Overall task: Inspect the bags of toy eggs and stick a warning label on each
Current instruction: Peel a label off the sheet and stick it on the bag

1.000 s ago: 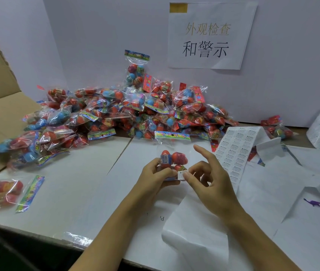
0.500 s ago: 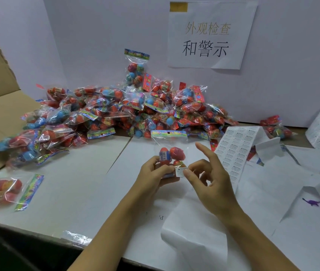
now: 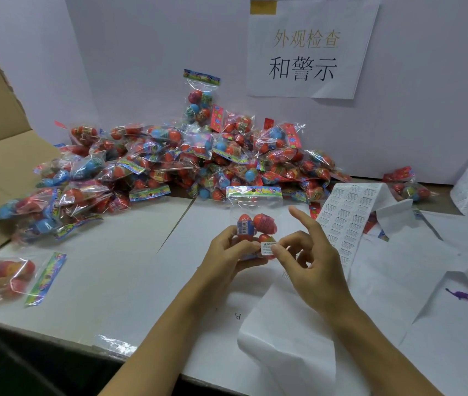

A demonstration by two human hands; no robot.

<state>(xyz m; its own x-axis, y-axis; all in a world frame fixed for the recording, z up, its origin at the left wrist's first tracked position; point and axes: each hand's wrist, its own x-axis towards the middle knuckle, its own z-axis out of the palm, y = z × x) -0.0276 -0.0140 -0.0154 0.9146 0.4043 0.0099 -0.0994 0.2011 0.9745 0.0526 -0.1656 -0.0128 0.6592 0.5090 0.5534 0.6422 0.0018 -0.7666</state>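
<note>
Held up over the white table point(image 3: 118, 270) in the left hand point(image 3: 228, 252), fingers curled round its lower end: a clear bag point(image 3: 255, 221) holding red toy eggs, striped header card on top. Pressed onto its front by the right hand point(image 3: 310, 267)'s thumb, index finger straight, other fingers bent: a white warning label point(image 3: 267, 248). Behind, heaped against the wall: a pile of egg bags point(image 3: 187, 164). Lying apart at left: one more bag point(image 3: 4, 277). To the right: a label sheet point(image 3: 350, 218).
</note>
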